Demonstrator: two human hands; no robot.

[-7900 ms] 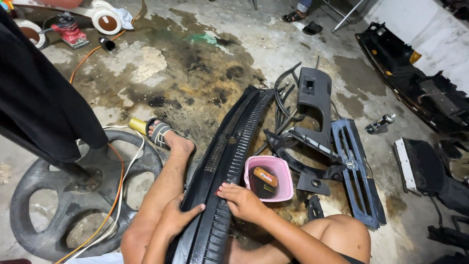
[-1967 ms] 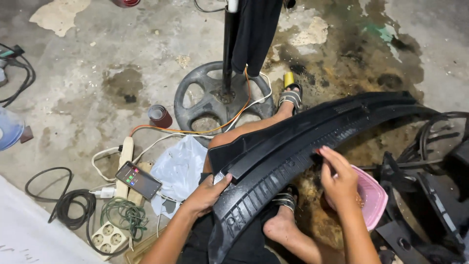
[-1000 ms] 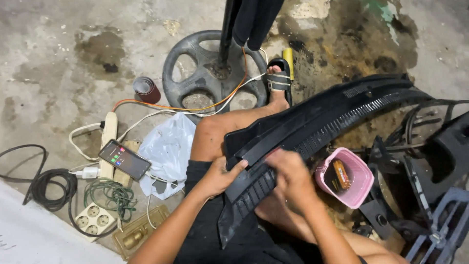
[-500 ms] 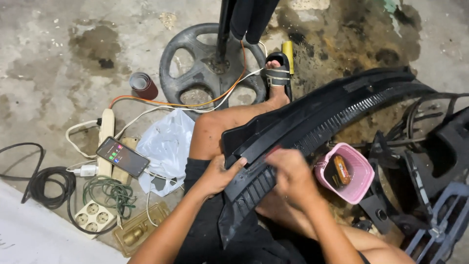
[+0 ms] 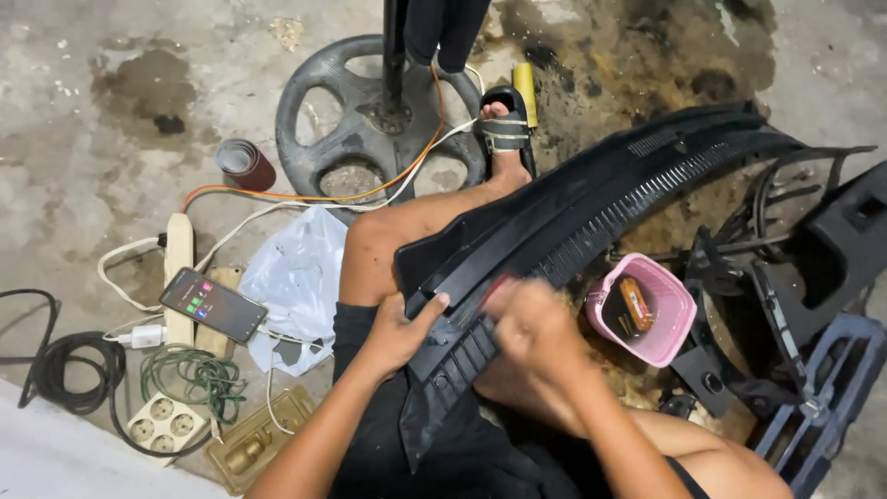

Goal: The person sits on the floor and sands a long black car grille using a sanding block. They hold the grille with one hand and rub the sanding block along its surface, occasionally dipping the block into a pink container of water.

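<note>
The long black plastic trim panel [image 5: 591,217] lies across the seated person's lap, running from centre frame to the upper right, so both hands can reach its near end. The left hand [image 5: 397,333] clamps its edge, thumb on top; the right hand [image 5: 536,328] rests on it (too blurred to read the fingers). A pink tub [image 5: 647,310] sits just right. Stained concrete floor [image 5: 83,111], cables lower left.

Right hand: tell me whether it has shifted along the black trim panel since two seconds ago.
Yes. The right hand has moved from the panel's edge near the pink basket toward the left hand, away from the basket.
</note>
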